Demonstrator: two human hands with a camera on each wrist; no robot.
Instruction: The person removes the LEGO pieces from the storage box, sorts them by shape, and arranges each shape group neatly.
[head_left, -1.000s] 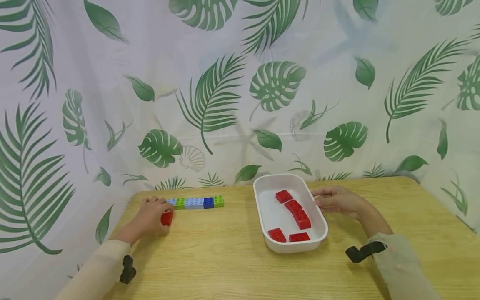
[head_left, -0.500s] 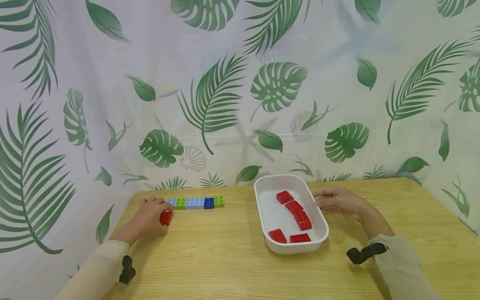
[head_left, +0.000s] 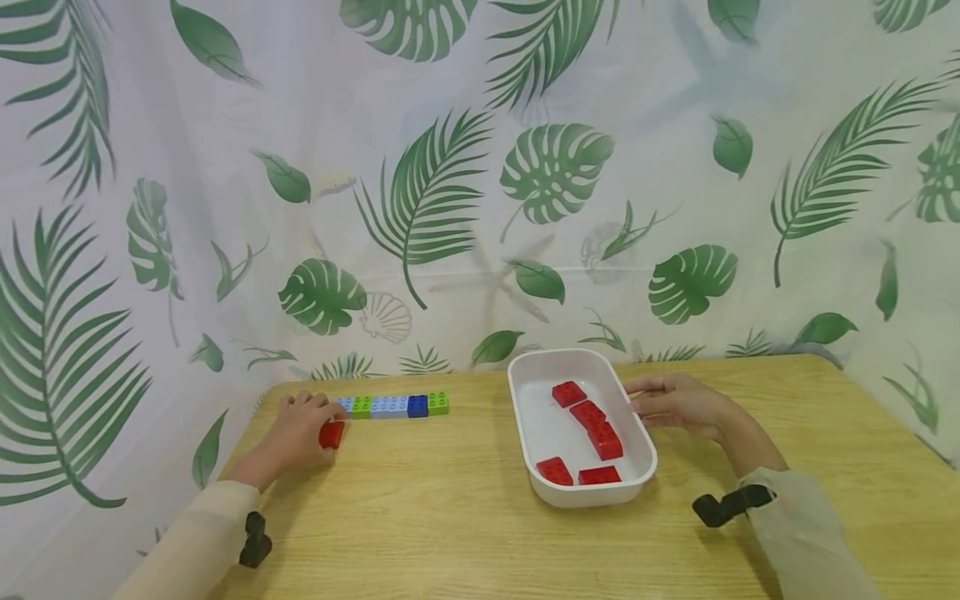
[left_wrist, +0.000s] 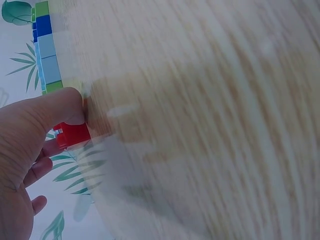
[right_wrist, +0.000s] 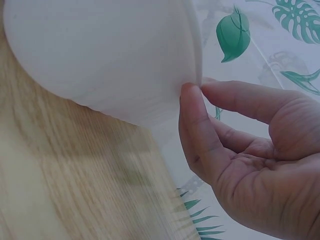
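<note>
My left hand (head_left: pixel 303 429) pinches a red toy brick (head_left: pixel 332 434) at the left end of the table; the fingers hide part of it. In the left wrist view the thumb lies along the red brick (left_wrist: pixel 75 135), whose lower edge is close to the tabletop. Right behind it runs a row of green, light blue and dark blue bricks (head_left: pixel 390 407), its left end covered by the fingers. At the right side of a white tray (head_left: pixel 528 450), my right hand (head_left: pixel 678 404) pinches the rim between thumb and fingertips. Several red bricks (head_left: pixel 602 437) lie inside the tray.
The wooden table (head_left: pixel 450 517) carries everything. A white curtain (head_left: pixel 465 233) printed with green leaves hangs behind it and along the left side. Each sleeve wears a black wrist mount, one on the left (head_left: pixel 256 540) and one on the right (head_left: pixel 731 504).
</note>
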